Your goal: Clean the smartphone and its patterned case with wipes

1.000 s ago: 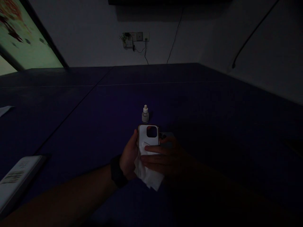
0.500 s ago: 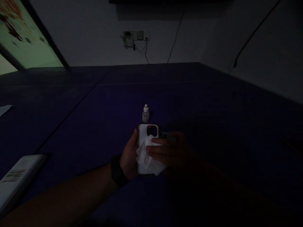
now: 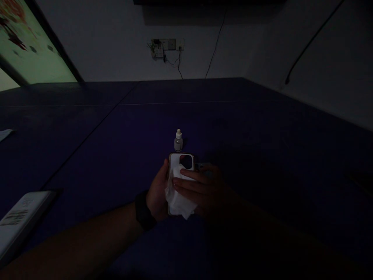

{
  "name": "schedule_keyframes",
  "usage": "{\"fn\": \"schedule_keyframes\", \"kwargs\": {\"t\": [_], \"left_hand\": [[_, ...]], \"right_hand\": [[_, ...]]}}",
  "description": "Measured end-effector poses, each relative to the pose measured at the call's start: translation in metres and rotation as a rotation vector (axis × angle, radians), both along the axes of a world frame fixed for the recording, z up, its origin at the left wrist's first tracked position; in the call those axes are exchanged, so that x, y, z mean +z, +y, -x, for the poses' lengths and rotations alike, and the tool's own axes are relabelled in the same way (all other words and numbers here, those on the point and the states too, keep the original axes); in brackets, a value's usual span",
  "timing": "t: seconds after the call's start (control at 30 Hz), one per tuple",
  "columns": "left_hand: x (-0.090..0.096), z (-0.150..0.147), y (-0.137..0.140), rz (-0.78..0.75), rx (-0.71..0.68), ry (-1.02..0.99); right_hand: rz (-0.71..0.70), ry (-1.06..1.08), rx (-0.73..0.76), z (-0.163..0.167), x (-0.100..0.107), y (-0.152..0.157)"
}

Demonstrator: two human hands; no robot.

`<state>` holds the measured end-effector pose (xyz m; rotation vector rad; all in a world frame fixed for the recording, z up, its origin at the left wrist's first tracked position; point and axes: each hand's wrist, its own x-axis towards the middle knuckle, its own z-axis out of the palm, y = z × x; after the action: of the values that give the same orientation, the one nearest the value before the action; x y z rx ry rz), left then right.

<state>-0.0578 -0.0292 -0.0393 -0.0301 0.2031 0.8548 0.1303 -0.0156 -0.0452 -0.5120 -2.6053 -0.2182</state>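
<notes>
My left hand (image 3: 158, 194), with a dark band at its wrist, grips a white phone case (image 3: 174, 160) by its left edge. The case has a darker rim and a large camera cutout near its top. Across its face lies a crumpled white tissue (image 3: 181, 204), pressed down under the fingers of my right hand (image 3: 201, 188). Just beyond the case stands a small dropper bottle (image 3: 178, 143) with a white cap and a pale bulb. A dim, flat thing (image 3: 204, 165) shows partly behind my right hand; I cannot make out what it is.
On the dark blue table (image 3: 140, 128), a white box or thick book (image 3: 21, 217) lies at left, with a paper (image 3: 6, 134) farther back. Wall sockets (image 3: 167, 44) with cables are beyond the table. Another cable (image 3: 313, 42) hangs at right. The room is very dim.
My right hand and the tissue have slid a little to the left over the phone case. My left hand keeps its hold, and the bottle stands where it was.
</notes>
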Motion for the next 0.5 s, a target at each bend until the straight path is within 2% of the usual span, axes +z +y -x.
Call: {"fn": "schedule_keyframes", "kwargs": {"t": [0.07,0.17,0.33,0.5], "left_hand": [[-0.0005,-0.0024,-0.0007,-0.04,-0.015,-0.043],[0.0042,-0.005,-0.002,-0.053,-0.01,0.007],[0.0058,-0.0027,-0.0002,0.029,0.057,0.048],[0.0009,-0.007,-0.0004,-0.091,0.055,0.009]], "right_hand": [[-0.021,-0.003,0.069,0.0019,-0.006,0.0002],[-0.004,0.062,0.136,-0.002,-0.0076,0.0013],[0.042,0.015,-0.029,-0.0032,-0.0004,0.0006],[0.016,0.118,0.162,-0.0011,-0.0004,0.0005]]}}
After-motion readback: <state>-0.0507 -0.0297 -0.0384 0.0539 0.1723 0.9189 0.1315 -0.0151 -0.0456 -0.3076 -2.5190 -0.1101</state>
